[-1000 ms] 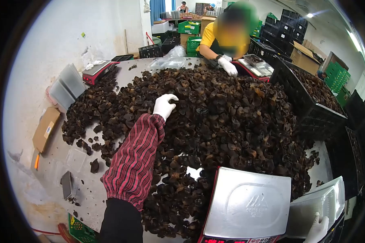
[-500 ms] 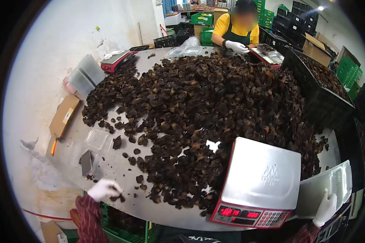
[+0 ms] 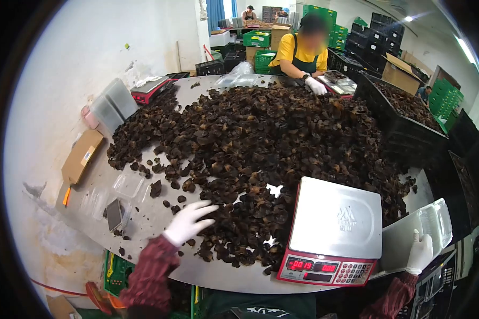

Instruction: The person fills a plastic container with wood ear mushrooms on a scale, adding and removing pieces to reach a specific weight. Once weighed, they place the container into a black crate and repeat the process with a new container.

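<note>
My left hand [image 3: 190, 222], in a white glove, is at the near left edge of the pile of dark dried pieces [image 3: 250, 138], fingers spread and nothing held. At the lower right, my right hand [image 3: 420, 252], also gloved, grips the near edge of a stack of clear plastic trays [image 3: 410, 231]. Between my hands stands a red scale [image 3: 336, 226] with a bare silver plate and lit red digits.
Across the table [image 3: 98, 212], a co-worker in yellow [image 3: 287, 53] has a gloved hand near another scale [image 3: 341, 85]. A black crate of pieces [image 3: 399, 125] stands right. Cardboard [image 3: 82, 157], a grey block [image 3: 114, 214] and a red scale [image 3: 151, 89] lie left.
My left hand has moved right and forward to the pile, and its fingers have spread; the dark pieces by it are gone from it. The co-worker leans lower. The whole view has shifted slightly.
</note>
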A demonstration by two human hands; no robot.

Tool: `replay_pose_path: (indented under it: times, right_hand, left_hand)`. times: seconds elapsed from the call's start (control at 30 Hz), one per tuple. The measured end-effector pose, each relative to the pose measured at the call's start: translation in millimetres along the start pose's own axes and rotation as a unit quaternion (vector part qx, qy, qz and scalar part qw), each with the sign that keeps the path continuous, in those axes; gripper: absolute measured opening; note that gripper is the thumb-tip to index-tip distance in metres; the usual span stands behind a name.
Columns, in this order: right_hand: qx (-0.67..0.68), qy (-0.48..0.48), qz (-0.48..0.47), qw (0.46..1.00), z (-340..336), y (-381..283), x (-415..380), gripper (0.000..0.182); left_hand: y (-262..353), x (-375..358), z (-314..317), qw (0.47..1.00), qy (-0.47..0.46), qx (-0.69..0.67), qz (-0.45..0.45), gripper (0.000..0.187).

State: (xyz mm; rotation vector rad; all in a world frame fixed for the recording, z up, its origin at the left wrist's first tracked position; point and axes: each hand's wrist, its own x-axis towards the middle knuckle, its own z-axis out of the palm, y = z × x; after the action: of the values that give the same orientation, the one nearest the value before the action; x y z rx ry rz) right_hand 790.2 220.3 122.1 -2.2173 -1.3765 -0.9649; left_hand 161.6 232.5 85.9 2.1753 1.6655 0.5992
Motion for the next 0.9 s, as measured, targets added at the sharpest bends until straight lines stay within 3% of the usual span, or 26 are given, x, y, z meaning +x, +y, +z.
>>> replay_pose_path:
  times: [0.1,0.13,0.2,0.27,0.3,0.33,0.47,0.53,0.6,0.67,0.73,0.8,0.9]
  right_hand:
    - [0.009,0.010,-0.026,1.000,0.2,2.0,0.7,0.039]
    - [0.004,0.021,-0.031,0.999,0.1,1.6,0.6,0.039]
    - [0.019,0.017,-0.021,0.999,-4.4,-1.5,1.2,0.037]
    - [0.026,0.011,-0.006,1.000,-4.1,-2.1,1.0,0.037]
    - [0.030,0.007,0.001,1.000,-5.7,-4.8,1.8,0.037]
    - [0.033,0.003,0.012,0.999,-7.1,-6.7,1.6,0.037]
    - [0.056,0.046,0.010,0.997,-4.1,-8.2,1.7,0.037]
    - [0.010,0.008,0.007,1.000,-2.5,-5.2,0.8,0.036]
    - [0.010,0.014,0.012,1.000,-4.1,-6.0,-0.9,0.036]
    - [0.013,0.020,0.012,1.000,-5.0,-6.3,0.0,0.036]
    - [0.009,0.014,0.016,1.000,-4.1,-6.6,-0.3,0.037]
    - [0.011,0.018,0.015,1.000,-3.9,-7.4,0.3,0.037]
    - [0.013,0.020,0.016,1.000,-5.7,-8.3,0.2,0.037]
  left_hand:
    - [20.0,84.8,58.6,0.997,0.003,-0.004,0.082,0.057]
    - [39.1,102.1,62.7,0.995,-0.019,0.081,0.062,0.059]
    - [45.1,123.0,90.6,0.989,-0.018,0.135,0.052,0.050]
    - [24.1,133.0,112.7,0.992,-0.074,0.077,0.067,0.036]
    - [15.1,126.4,124.2,0.992,0.038,0.044,0.113,0.022]
    - [16.2,119.8,116.6,0.993,0.029,0.021,0.111,0.020]
    - [14.8,92.5,109.6,0.979,0.147,0.020,0.141,0.016]
    - [33.0,80.7,92.4,0.975,0.179,-0.027,0.127,0.017]
    - [42.3,63.8,87.1,0.950,0.205,-0.229,0.059,0.019]
    - [46.8,37.1,70.7,0.875,0.111,-0.460,-0.095,0.019]
    - [27.5,4.1,62.8,0.847,0.105,-0.505,-0.127,0.020]
    - [13.4,-37.6,29.4,0.855,0.043,-0.484,-0.180,0.026]
    - [-32.3,-121.8,-16.7,0.900,-0.121,-0.352,-0.227,0.021]
